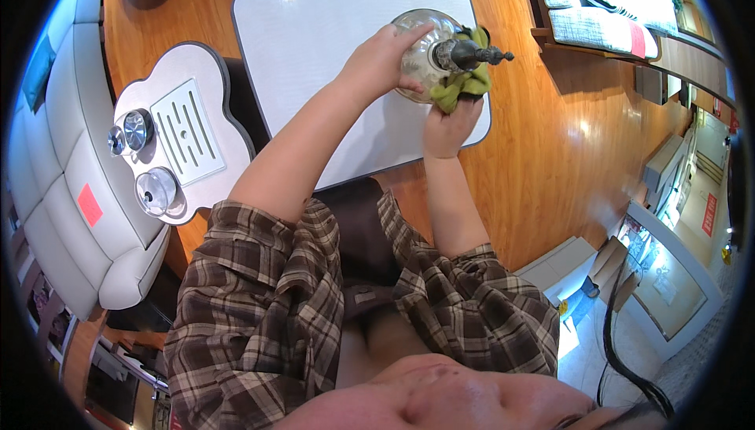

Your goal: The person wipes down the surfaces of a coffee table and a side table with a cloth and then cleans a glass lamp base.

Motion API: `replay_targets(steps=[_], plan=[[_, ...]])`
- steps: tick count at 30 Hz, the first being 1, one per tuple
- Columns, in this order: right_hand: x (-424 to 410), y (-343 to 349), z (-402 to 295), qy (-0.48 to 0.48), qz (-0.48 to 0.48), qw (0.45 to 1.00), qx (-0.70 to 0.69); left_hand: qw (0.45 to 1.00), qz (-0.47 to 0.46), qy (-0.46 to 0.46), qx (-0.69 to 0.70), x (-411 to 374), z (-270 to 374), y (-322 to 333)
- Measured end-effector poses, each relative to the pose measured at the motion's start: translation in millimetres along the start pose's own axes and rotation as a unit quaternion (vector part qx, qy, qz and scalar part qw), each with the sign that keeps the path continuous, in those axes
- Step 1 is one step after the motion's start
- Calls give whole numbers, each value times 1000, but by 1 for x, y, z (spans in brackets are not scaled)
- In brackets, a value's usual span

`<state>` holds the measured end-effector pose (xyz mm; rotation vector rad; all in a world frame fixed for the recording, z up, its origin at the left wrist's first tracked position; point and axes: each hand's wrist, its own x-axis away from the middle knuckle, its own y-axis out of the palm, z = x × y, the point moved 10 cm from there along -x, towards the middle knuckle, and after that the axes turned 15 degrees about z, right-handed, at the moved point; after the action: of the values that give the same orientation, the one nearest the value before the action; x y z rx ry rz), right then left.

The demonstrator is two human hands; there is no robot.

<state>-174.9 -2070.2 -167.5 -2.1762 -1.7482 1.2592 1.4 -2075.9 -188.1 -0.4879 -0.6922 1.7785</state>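
Observation:
A clear, rounded glass vessel (pixel 417 22) with a dark ornate finial (pixel 467 55) stands over the right part of a white tabletop (pixel 307 76). I cannot tell whether its base touches the table. My left hand (pixel 383 64) grips the near left side of the glass, thumb and fingers spread around it. In my right hand (pixel 451 129) is a bunched green cloth (pixel 463 87), pressed against the vessel's right side below the finial. Part of the glass is hidden behind the cloth and the fingers.
Left of the table is a lobed side table (pixel 203 67) with a slotted tray (pixel 187 132) and several glass pieces, including a lidded glass pot (pixel 156 190). A pale leather sofa (pixel 88 153) lines the left. Cushioned seating (pixel 596 32) stands at upper right on the wood floor (pixel 548 153).

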Motion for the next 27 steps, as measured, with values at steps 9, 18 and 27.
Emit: replay_targets(steps=[9, 18, 27], plan=[[128, -1, 98, 197, -462, 864, 34, 997, 57, -7, 55, 11, -3, -11], [53, 1, -44, 100, -342, 925, -130, 732, -20, -367, 573, 179, -44, 60], [-94, 7, -48, -61, -99, 986, -121, 806, 263, -154, 508, 48, -5, -64]])
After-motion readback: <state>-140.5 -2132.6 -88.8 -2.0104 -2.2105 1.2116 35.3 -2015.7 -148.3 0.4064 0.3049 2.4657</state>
